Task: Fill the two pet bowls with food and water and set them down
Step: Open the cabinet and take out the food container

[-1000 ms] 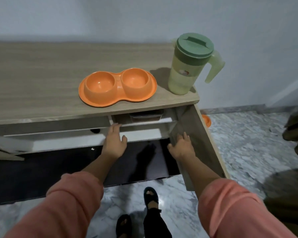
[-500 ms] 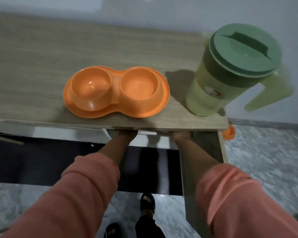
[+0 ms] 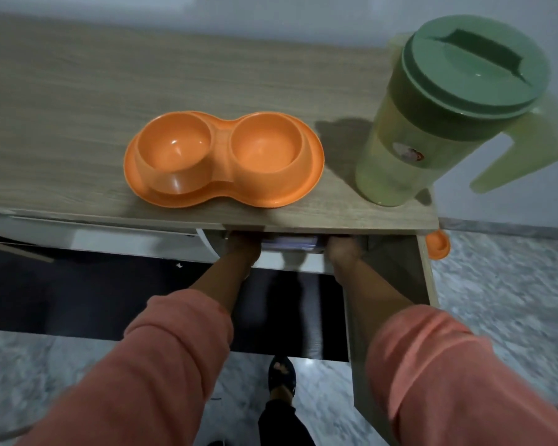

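Pet bowls (image 3: pixel 224 159), one stiff, light-looking orange plastic double dish mid-frame on the desk (image 3: pixel 78 101), probably lifts easiest by its flat rim; both hands reach under the desktop, grip hidden, can't tell.

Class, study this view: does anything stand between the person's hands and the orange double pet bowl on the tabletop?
Yes. Both hands, left and right, reach under the tabletop, whose front edge hides their fingers. That board lies between them and the double pet bowl resting on top, beside the green pitcher.
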Action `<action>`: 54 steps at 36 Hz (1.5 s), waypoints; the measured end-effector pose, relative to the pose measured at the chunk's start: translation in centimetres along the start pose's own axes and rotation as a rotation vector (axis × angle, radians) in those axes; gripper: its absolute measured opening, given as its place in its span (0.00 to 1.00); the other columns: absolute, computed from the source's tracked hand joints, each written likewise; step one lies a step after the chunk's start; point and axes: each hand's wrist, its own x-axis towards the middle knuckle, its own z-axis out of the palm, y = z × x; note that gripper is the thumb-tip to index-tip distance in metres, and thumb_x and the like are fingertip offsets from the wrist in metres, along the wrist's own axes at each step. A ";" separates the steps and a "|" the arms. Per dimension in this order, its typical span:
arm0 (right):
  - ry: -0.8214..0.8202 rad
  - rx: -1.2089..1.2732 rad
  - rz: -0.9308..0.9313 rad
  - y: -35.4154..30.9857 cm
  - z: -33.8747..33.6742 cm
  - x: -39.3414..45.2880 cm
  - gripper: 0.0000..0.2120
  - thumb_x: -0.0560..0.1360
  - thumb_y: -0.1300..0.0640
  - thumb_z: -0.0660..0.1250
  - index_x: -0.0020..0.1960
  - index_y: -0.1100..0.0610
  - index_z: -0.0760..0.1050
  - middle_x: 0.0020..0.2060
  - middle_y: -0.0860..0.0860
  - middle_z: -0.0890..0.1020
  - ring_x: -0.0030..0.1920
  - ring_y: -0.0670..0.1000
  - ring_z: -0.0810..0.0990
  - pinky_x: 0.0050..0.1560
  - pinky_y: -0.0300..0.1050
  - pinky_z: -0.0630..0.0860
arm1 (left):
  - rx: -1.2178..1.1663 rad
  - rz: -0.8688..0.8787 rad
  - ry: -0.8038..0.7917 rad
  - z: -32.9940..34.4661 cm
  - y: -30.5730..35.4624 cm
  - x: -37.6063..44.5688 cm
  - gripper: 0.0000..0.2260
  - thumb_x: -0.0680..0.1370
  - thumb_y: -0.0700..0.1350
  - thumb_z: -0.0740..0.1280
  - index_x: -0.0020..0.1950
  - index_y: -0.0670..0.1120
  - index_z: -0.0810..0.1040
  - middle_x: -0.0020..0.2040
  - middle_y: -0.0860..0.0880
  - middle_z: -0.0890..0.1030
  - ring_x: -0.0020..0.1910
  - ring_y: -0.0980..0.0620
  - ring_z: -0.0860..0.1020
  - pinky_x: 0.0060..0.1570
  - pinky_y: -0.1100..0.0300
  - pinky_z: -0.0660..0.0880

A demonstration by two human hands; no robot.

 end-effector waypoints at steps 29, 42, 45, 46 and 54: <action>0.085 -0.046 -0.069 7.3 1.8 -29.1 0.18 0.79 0.62 0.55 0.65 0.64 0.72 0.64 0.61 0.75 0.64 0.61 0.73 0.60 0.46 0.71 | -0.101 0.127 0.018 -14.5 -12.7 -20.6 0.17 0.79 0.38 0.57 0.68 0.45 0.71 0.61 0.43 0.76 0.51 0.47 0.74 0.50 0.57 0.72; 0.117 0.024 -0.182 0.6 0.5 -35.1 0.18 0.77 0.61 0.56 0.62 0.67 0.76 0.53 0.61 0.81 0.60 0.60 0.78 0.54 0.48 0.74 | -0.149 0.337 0.074 -21.3 -7.1 -23.9 0.17 0.76 0.36 0.59 0.64 0.41 0.75 0.58 0.41 0.80 0.53 0.41 0.79 0.54 0.52 0.77; 0.142 -0.020 -0.201 -1.8 -0.2 -34.6 0.17 0.77 0.61 0.57 0.61 0.65 0.78 0.56 0.60 0.81 0.61 0.59 0.78 0.56 0.46 0.73 | -0.163 0.377 0.061 -21.9 -5.2 -23.1 0.16 0.76 0.36 0.59 0.62 0.41 0.77 0.56 0.40 0.81 0.48 0.42 0.79 0.51 0.53 0.78; 0.154 -0.022 -0.209 -2.6 -0.5 -34.5 0.17 0.77 0.60 0.57 0.61 0.65 0.77 0.59 0.60 0.80 0.62 0.59 0.77 0.58 0.46 0.73 | -0.149 0.394 0.066 -22.1 -4.5 -23.1 0.15 0.77 0.36 0.59 0.61 0.41 0.77 0.53 0.39 0.80 0.43 0.44 0.77 0.45 0.56 0.75; 0.172 0.179 -0.337 -11.3 -1.7 -30.0 0.17 0.77 0.60 0.56 0.62 0.64 0.75 0.62 0.61 0.77 0.62 0.60 0.76 0.61 0.50 0.74 | -0.179 0.426 0.120 -23.7 3.9 -18.8 0.18 0.77 0.39 0.58 0.65 0.45 0.76 0.58 0.37 0.80 0.56 0.36 0.78 0.56 0.47 0.76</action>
